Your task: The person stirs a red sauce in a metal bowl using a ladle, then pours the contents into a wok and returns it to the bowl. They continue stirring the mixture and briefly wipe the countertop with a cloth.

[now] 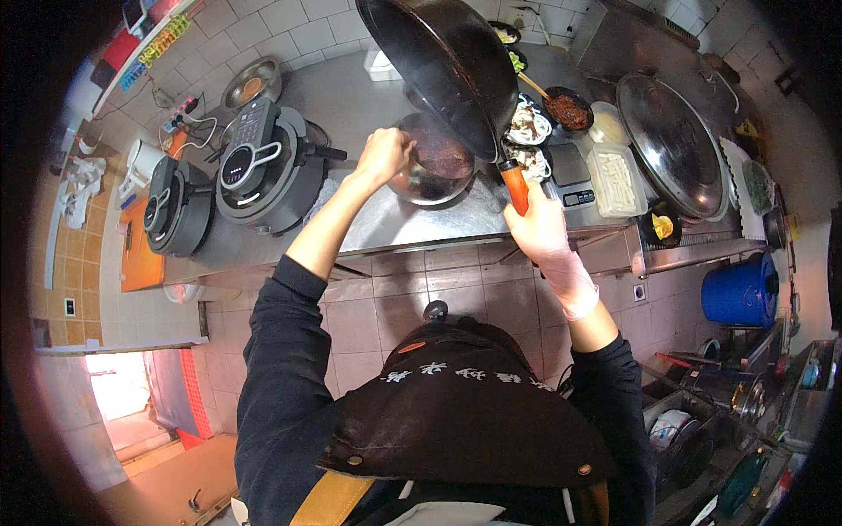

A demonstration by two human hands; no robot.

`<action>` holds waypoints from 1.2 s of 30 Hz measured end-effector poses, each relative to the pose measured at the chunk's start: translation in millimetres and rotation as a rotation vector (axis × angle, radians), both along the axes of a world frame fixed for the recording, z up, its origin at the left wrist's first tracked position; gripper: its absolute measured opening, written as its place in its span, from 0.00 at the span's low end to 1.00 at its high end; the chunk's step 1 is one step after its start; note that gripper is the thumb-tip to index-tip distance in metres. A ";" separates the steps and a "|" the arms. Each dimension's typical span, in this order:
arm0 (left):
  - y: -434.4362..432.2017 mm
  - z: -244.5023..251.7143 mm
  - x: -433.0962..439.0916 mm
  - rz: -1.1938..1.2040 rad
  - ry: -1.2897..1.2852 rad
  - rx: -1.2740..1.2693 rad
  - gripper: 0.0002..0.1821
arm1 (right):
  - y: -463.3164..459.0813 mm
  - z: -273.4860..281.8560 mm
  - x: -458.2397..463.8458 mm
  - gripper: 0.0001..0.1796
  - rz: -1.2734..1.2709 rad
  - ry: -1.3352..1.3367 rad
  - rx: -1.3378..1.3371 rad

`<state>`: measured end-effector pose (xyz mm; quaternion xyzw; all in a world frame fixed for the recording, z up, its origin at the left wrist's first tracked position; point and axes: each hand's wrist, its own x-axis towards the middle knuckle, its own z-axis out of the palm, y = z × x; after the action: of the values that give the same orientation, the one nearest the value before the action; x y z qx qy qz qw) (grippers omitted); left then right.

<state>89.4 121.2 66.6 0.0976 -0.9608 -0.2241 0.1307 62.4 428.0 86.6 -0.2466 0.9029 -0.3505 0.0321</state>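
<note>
My right hand, in a thin translucent glove, grips the wooden handle of a dark wok. The wok is tilted steeply over a round metal bowl with dark reddish-brown contents. My bare left hand is closed at the bowl's left rim; its fingertips are partly hidden, so what it pinches cannot be told. A grey cloth lies right of the bowl. Plates of white strips with brown topping stand beside the wok, near a black bowl of chunky red-brown sauce.
Two grey electric cookers stand on the left of the steel counter. To the right are a digital scale, a plastic tub of white pieces and a large domed lid. A blue bucket stands lower right.
</note>
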 end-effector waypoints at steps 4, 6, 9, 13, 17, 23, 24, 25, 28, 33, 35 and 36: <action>-0.1 2.9 15.4 -0.080 0.056 0.040 0.13 | -0.1 -8.9 -0.1 0.20 -0.015 0.036 -0.092; 0.1 10.7 21.0 -0.133 0.078 -0.021 0.10 | -0.9 -13.2 -0.8 0.16 -0.025 0.056 -0.098; -0.1 30.4 30.1 -0.215 0.082 -0.113 0.09 | -3.9 -19.2 -1.2 0.13 -0.024 0.105 -0.142; -1.8 49.4 39.1 -0.357 0.170 -0.001 0.10 | -7.4 -24.5 0.6 0.12 -0.044 0.103 -0.129; -1.9 38.6 26.3 -0.530 0.124 -0.004 0.08 | -10.1 -23.6 2.2 0.12 -0.054 -0.009 -0.120; -11.2 4.7 -2.0 -0.660 -0.072 -0.064 0.09 | -9.8 -14.8 6.3 0.13 -0.088 -0.170 -0.096; -12.7 2.1 -4.1 -0.681 -0.066 -0.114 0.10 | -10.3 -13.7 7.1 0.13 -0.089 -0.172 -0.101; -13.9 1.0 -5.2 -0.672 -0.044 -0.066 0.10 | -10.7 -12.9 8.2 0.13 -0.089 -0.172 -0.110; -15.1 6.1 -3.8 -0.580 -0.006 -0.018 0.10 | -10.9 -12.0 11.8 0.13 -0.074 -0.158 -0.137; -20.9 35.6 9.8 -0.416 0.091 -0.043 0.10 | -7.0 -13.6 15.3 0.12 -0.070 -0.128 -0.174; -30.6 48.9 15.8 -0.418 0.098 -0.068 0.09 | -7.4 -14.7 15.0 0.11 -0.036 -0.034 -0.172; -35.1 52.5 17.6 -0.406 0.035 -0.127 0.09 | -7.4 -14.8 15.2 0.11 -0.019 0.015 -0.172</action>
<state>107.0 86.1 119.1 -0.1103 -0.9705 -0.1865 0.1055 77.6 420.6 71.9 -0.2423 0.8721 -0.4252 0.0006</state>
